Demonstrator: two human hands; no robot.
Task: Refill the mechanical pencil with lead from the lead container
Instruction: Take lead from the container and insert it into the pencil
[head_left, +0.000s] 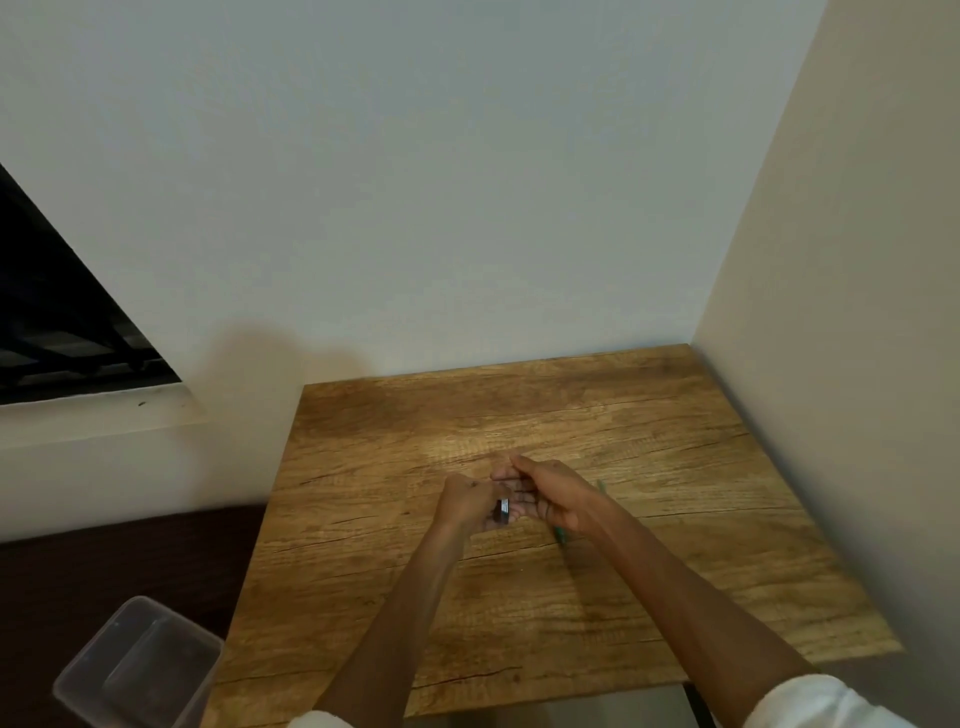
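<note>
Wood-grain table (519, 613), green pencil (561, 535) partly under a hand (558, 499)

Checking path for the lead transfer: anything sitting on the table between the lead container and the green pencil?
Nothing visible. The left hand holds the lead container; the right hand lies over the green pencil on the table. The hands meet, no object between.

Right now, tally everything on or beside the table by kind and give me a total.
Hands: 2, left hand and right hand
Lead containers: 1, small dark lead container in the left hand
Green pencils: 1, pencil mostly hidden under the right hand
Clear plastic boxes: 1, plastic box beside the wooden table
Tables: 1
Total: 6
</note>
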